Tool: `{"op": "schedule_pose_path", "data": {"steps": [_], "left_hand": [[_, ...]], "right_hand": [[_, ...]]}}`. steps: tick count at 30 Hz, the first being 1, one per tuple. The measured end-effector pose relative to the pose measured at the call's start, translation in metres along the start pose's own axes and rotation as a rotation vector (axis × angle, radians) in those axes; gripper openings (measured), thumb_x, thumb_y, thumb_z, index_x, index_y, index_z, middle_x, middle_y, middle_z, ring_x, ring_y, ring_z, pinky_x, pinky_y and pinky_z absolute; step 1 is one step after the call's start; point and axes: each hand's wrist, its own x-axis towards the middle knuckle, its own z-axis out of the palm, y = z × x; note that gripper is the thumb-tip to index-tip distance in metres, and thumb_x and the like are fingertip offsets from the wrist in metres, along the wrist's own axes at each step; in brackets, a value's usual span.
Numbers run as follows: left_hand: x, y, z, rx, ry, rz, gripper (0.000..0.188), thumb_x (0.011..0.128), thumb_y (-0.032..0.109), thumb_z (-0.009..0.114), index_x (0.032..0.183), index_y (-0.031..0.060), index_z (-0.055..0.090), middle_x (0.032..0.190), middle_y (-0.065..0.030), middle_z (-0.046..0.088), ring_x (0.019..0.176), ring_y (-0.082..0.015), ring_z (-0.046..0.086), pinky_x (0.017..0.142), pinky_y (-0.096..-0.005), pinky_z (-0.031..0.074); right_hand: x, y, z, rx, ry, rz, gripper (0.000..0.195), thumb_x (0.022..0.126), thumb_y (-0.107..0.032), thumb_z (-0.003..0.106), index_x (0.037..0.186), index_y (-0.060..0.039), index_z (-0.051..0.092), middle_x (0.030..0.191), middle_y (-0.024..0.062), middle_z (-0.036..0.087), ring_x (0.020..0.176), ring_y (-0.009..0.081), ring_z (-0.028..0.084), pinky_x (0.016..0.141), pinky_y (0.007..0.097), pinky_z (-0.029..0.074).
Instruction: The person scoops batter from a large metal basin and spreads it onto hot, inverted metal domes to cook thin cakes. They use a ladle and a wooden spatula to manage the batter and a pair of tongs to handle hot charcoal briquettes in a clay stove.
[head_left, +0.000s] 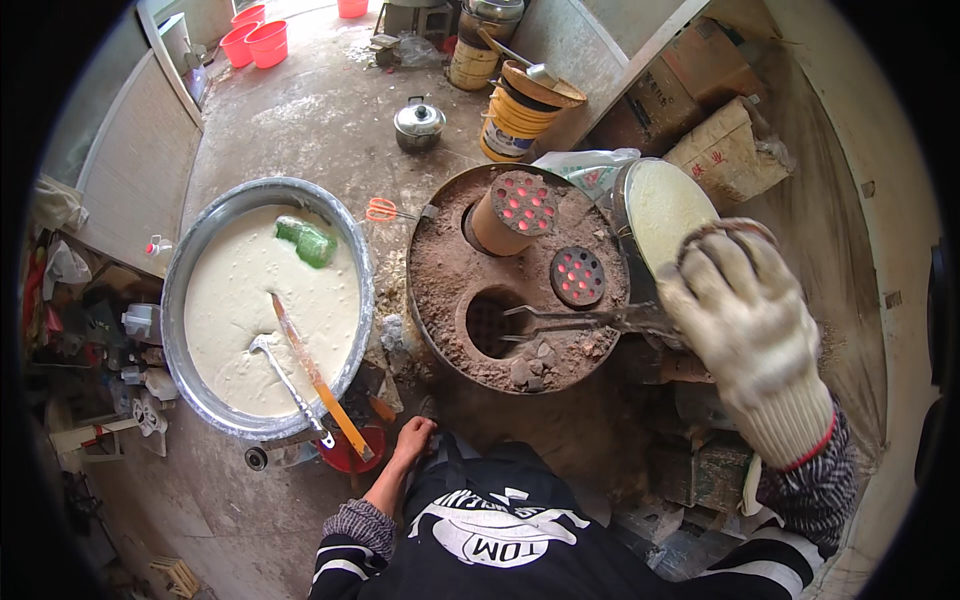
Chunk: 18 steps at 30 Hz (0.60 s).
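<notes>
My right hand (742, 322), in a thick whitish knit glove, grips metal fire tongs (577, 319). Their two prongs reach left over the dark round opening (491, 322) of a coal stove (450, 277). Nothing is clearly seen between the prong tips. Beside that opening, a honeycomb coal briquette (577, 277) lies on the ashy top, several holes glowing red. A taller briquette (514, 217) leans out of another opening, its holes glowing too. My bare left hand (416, 439) rests by my lap, fingers curled and partly hidden.
At left stands a big metal basin (174, 300) of pale batter (225, 300) holding a ladle (289, 382), a wooden stick (322, 382) and a green object (307, 241). Orange-handled scissors (382, 210) touch the stove rim. A lidded pot (420, 124) and yellow bucket (514, 131) stand beyond.
</notes>
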Motion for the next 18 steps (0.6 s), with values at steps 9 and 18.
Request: {"op": "schedule_pose_path", "data": {"steps": [9, 18], "left_hand": [[0.0, -0.013, 0.006, -0.143, -0.031, -0.002, 0.018, 0.094, 0.022, 0.051, 0.09, 0.0055, 0.057, 0.061, -0.0013, 0.05, 0.047, -0.0118, 0.049, 0.042, -0.0261, 0.043], [-0.002, 0.015, 0.013, -0.129, -0.073, 0.015, 0.017, 0.093, 0.021, 0.051, 0.092, 0.0056, 0.057, 0.064, -0.0013, 0.051, 0.048, -0.0117, 0.049, 0.043, -0.0261, 0.043]], "right_hand": [[0.043, 0.033, -0.019, -0.075, -0.21, -0.036, 0.02, 0.069, -0.011, 0.065, 0.088, -0.0173, 0.064, 0.091, 0.0016, 0.064, 0.094, 0.0181, 0.06, 0.095, 0.0335, 0.042], [0.0, 0.083, -0.091, -0.163, -0.313, 0.144, 0.033, 0.068, -0.02, 0.079, 0.099, -0.0228, 0.068, 0.102, -0.0028, 0.066, 0.108, 0.0141, 0.058, 0.104, 0.0294, 0.039]]}}
